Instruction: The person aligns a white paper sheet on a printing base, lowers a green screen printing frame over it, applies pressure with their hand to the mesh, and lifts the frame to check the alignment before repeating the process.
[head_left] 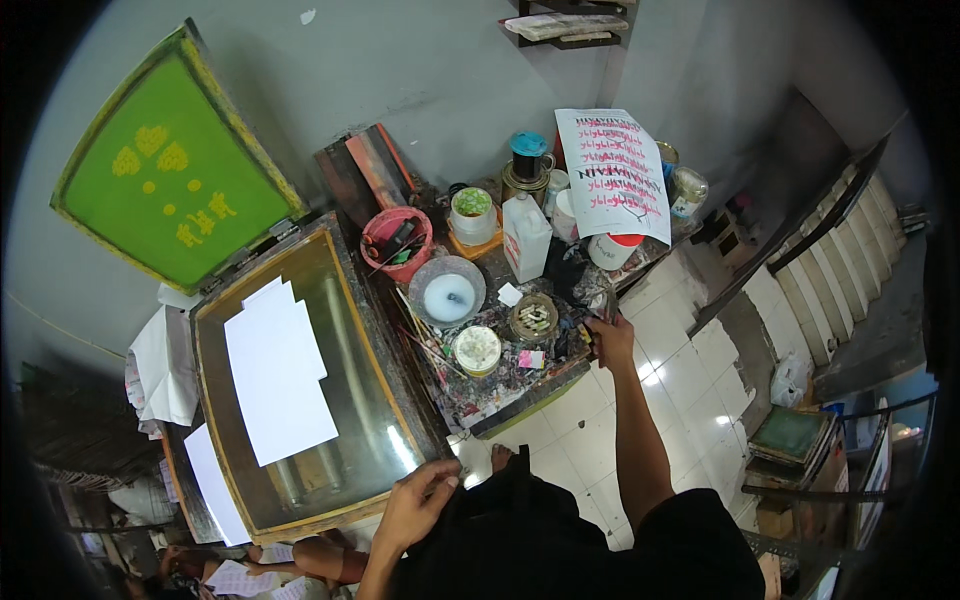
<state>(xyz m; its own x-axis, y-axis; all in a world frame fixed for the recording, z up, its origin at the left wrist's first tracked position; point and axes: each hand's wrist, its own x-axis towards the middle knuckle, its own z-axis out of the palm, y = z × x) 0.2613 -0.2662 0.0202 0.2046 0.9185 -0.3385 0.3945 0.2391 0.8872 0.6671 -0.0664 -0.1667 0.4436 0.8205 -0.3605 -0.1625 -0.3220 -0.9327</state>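
My right hand reaches to the right edge of the cluttered, paint-stained worktable. Its fingers are closed by a crumpled dark plastic bag; what they grip is hidden. My left hand hovers by the near corner of the glass-topped printing table, fingers loosely bent and apart, with nothing visible in them. White paper sheets lie on the glass. Hinged at that table's far side, a green printing screen with yellow motifs stands raised against the wall.
On the worktable stand a pink bucket, a grey bowl, a white jerrycan, an open white tub and a dish of stubs. A printed sheet covers cans behind. Stairs rise right. Another person's limbs show lower left.
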